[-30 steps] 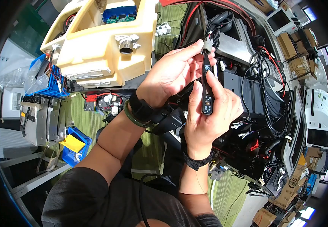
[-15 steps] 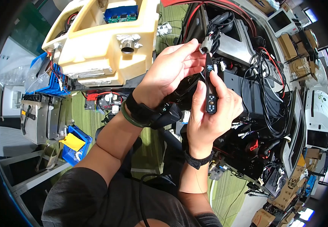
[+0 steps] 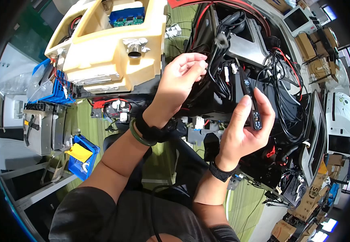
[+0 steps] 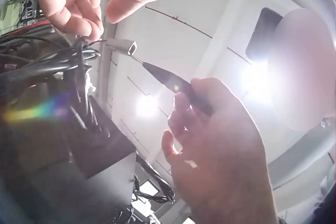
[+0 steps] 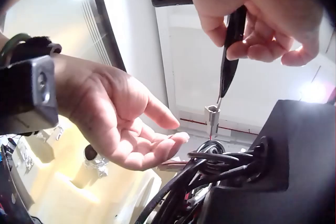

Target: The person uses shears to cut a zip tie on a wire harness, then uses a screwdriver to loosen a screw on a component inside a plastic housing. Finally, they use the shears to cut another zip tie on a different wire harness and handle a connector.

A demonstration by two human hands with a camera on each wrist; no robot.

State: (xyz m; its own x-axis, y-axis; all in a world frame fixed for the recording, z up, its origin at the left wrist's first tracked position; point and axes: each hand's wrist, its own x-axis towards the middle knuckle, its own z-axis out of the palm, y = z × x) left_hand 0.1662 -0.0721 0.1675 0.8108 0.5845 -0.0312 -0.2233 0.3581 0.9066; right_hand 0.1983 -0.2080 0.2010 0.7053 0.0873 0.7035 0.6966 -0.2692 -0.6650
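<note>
Two hands: both are raised over an opened machine full of black wiring, close to each other but not touching.
Left hand [image 3: 181, 78]: it holds nothing; the palm is open and the fingers are loosely bent and relaxed.
Right hand [image 3: 245, 131]: the thumb and curled fingers pinch a black tester pen [image 3: 250, 105] around the middle of its body.
Tester pen: it points away from the right hand's fingers towards the left hand. The button panel sits at the thumb end.
Pen tip: in the right wrist view the thin metal needle reaches the mouth of a grey connector [image 5: 212, 115].
Grey connector: it stands just past the left fingertips, at the far end of the pen from the right hand. No finger is on it.
Cable bundle [image 3: 217, 70]: these are the black leads carrying the connector. They loop between the two hands and run beneath the left fingers.
Left wrist: it wears a green bangle [image 3: 137, 135] beside a black strapped camera unit.
Right wrist: it wears a black wristband [image 3: 220, 172].
Beyond the left hand, on its outer side: a cream housing [image 3: 102, 48] with a blue circuit board [image 3: 127, 15] set in its top opening.
Below the left forearm: a blue bin [image 3: 93, 150] holds a yellow card.
</note>
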